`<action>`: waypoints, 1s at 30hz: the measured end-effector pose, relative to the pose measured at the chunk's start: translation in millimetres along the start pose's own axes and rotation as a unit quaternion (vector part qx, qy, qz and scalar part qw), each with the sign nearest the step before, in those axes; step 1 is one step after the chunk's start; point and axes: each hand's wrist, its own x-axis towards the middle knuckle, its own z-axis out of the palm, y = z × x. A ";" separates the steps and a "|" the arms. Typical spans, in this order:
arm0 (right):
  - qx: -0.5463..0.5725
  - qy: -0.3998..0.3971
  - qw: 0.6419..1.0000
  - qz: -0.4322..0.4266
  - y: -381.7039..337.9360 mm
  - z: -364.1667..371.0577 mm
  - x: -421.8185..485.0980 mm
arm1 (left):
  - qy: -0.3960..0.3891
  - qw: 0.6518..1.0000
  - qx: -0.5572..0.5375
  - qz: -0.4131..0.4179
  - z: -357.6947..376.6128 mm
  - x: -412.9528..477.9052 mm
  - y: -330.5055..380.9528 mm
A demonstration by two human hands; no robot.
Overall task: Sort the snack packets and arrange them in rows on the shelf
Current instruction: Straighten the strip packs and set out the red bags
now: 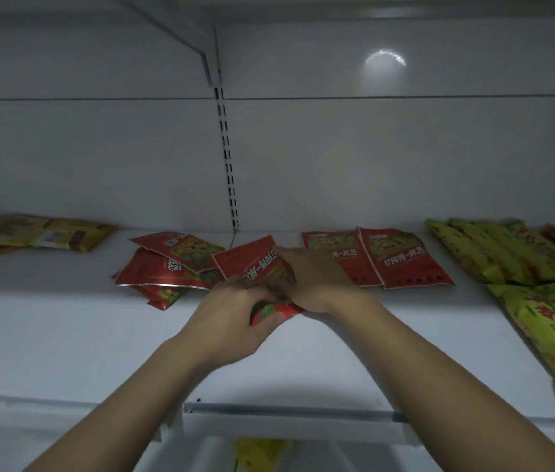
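Now left hand (pixel 231 321), right hand (pixel 306 284) hold one packet (pixel 252 267); pair (pixel 402 260) beside.

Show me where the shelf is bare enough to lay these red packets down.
Widest bare shelf lies in front of the yellow packets and the red pile, left of the left hand. A second patch sits between the right hand and the green packets. The back row, around the held red packets, is crowded.
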 end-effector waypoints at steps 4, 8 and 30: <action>0.258 -0.006 0.965 0.040 6.8 -1.3 1.7 | 0.017 0.999 -0.031 -0.033 4.7 -10.2 -1.9; 0.327 0.061 0.941 0.060 13.2 -5.1 3.2 | 0.063 0.996 -0.040 -0.046 6.5 -10.7 2.3; 0.248 0.190 0.949 0.027 47.2 -90.5 -44.3 | 0.052 0.948 -0.287 -0.129 -71.0 113.1 42.6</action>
